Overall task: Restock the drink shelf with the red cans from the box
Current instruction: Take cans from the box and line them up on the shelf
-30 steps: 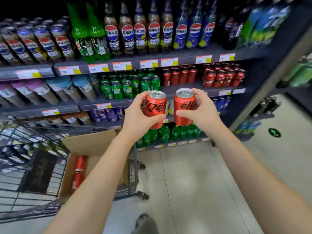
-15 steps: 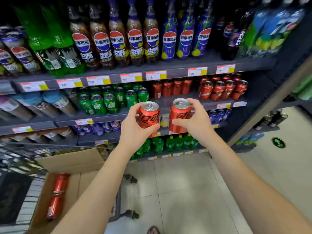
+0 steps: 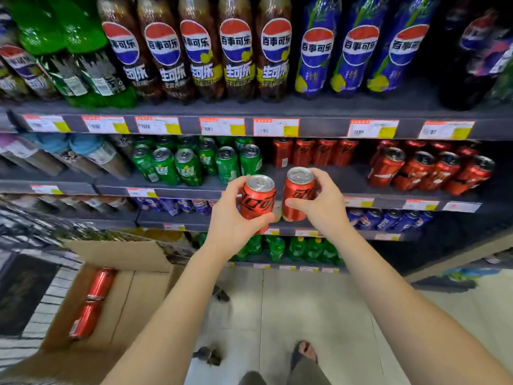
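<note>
My left hand [image 3: 236,222] grips one upright red can [image 3: 256,200] and my right hand [image 3: 323,202] grips a second red can [image 3: 297,194] beside it. Both cans hang just in front of the can shelf [image 3: 341,177], level with its front edge. A row of red cans [image 3: 313,151] stands at the back of that shelf, with a bare strip of shelf before it. More red cans [image 3: 427,169] crowd the shelf to the right. Low on the left, the open cardboard box [image 3: 133,295] holds two red cans [image 3: 93,302] lying end to end.
Green cans [image 3: 194,162] stand left of the red ones. Large cola bottles [image 3: 200,48] fill the shelf above, blue cans [image 3: 388,219] and green bottles [image 3: 299,247] the shelves below. The box sits in a wire trolley [image 3: 36,298]. My foot [image 3: 304,354] is on the tiled floor.
Both hands have carried their cans forward, closer to the can shelf. The whole shelf now looms larger in view, and the box has slid lower left.
</note>
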The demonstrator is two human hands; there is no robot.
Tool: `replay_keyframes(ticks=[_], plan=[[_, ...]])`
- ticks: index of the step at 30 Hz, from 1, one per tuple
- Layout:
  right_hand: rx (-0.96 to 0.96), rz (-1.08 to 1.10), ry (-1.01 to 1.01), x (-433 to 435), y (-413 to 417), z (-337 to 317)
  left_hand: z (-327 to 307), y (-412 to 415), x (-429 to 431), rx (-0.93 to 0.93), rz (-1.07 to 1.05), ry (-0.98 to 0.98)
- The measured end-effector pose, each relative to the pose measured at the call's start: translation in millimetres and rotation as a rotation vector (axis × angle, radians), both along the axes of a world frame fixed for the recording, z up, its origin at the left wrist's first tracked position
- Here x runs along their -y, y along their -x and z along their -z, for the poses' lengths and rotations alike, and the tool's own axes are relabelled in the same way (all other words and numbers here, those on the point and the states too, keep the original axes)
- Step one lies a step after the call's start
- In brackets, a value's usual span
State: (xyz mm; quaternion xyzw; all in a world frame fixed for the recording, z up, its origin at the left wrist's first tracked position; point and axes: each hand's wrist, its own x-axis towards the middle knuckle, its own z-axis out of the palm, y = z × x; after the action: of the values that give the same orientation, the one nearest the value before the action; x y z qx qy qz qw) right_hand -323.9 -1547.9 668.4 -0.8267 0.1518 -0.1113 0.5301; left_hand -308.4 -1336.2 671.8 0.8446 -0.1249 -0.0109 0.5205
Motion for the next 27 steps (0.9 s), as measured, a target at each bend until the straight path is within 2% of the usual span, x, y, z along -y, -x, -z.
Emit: replay_keyframes(ticks=[6, 11, 14, 21, 27], plan=[[0.12, -0.065, 0.07, 27.5, -65.8, 48.9, 64.5, -42.1, 20.1, 0.075, -0.033, 0.009], [0.23, -0.054, 0.089, 46.3, -127.5, 101.3, 124.7, -68.3, 35.8, 0.188, -0.039, 0.107], [0.328, -0.06, 0.178, 50.7, -150.4, 122.7, 161.9, -74.0, 46.5, 0.265, -0.043, 0.169], [0.491, -0.046, 0.291, 53.8, -171.1, 143.7, 221.8, -81.0, 61.9, 0.443, -0.055, 0.216], [0.517, -0.021, 0.369, 51.3, -176.3, 152.4, 237.8, -83.3, 64.6, 0.456, -0.054, 0.255]])
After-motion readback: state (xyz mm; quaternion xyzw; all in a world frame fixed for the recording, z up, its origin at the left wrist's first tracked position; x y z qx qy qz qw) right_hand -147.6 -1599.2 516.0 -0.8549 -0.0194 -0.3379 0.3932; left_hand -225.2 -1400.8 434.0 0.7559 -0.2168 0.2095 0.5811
